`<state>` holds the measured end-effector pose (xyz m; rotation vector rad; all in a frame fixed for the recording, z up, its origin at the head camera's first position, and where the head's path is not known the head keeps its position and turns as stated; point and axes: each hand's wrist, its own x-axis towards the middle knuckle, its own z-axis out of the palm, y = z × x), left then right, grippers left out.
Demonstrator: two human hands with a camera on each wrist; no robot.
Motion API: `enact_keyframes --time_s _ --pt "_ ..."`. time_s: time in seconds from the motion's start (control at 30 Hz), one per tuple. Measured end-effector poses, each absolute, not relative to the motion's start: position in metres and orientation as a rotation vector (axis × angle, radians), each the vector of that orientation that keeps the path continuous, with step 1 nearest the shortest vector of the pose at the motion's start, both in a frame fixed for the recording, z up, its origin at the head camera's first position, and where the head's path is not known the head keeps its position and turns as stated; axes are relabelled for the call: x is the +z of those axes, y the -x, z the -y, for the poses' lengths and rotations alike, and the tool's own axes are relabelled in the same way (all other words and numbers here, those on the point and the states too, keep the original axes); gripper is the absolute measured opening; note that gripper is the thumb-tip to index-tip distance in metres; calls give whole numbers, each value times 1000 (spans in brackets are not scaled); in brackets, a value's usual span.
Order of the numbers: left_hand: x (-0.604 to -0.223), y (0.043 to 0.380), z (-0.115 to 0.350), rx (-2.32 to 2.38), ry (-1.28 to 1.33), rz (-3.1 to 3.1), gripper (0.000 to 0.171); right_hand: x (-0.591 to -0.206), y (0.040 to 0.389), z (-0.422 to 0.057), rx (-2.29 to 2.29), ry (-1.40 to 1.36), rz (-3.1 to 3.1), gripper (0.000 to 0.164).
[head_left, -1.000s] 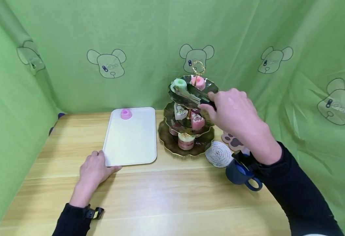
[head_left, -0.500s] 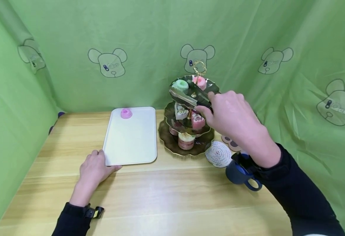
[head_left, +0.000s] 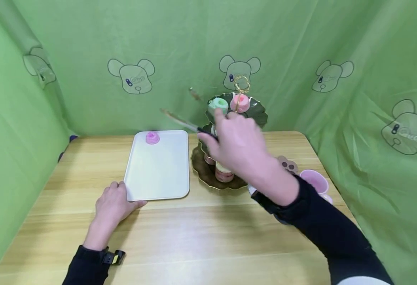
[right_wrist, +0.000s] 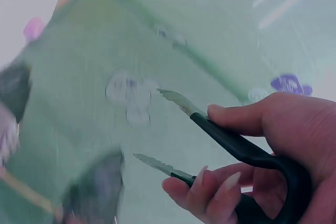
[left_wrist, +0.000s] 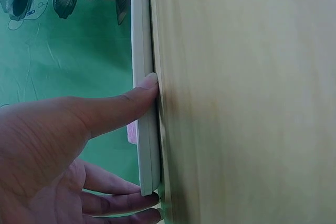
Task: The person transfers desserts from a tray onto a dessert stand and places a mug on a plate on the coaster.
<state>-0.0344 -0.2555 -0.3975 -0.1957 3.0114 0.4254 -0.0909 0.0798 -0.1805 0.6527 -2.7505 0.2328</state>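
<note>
My right hand (head_left: 238,144) holds tongs (right_wrist: 231,140) with black handles and metal tips. In the right wrist view the tips stand apart with nothing between them. The hand is in front of the tiered dessert stand (head_left: 208,178), hiding much of its middle tier. A green ring-shaped cake (head_left: 218,104) and a pink one (head_left: 240,103) sit on the top tier. My left hand (head_left: 113,204) grips the near left corner of a white tray (head_left: 158,170), thumb along the front edge and fingers at the side. A purple-pink swirl cake (head_left: 152,137) lies at the tray's far edge.
Right of the stand are a paw-shaped coaster (head_left: 288,164) and a pink cup (head_left: 314,181). My right forearm mostly hides a woven coaster and a dark blue mug. Layered dessert cups (head_left: 224,173) stand on the bottom tier. Green curtains enclose the wooden table (head_left: 194,241).
My right hand has moved left with the tongs, away from the top tier, and their tips now spread beside the stand. The green cake stays on its tier. My left hand has not moved.
</note>
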Motion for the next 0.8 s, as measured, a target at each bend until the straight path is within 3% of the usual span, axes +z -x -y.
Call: enact_keyframes --time_s 0.33,0.57,0.8 --pt "-400 35 255 439 183 -3033 96 -241 106 -1 30 -703 2835 79" --pt "-401 33 256 443 195 -3039 95 -301 135 40 64 -656 2917 60" --pt "-402 32 257 443 200 -3051 96 -348 168 58 -1 -621 2978 54"
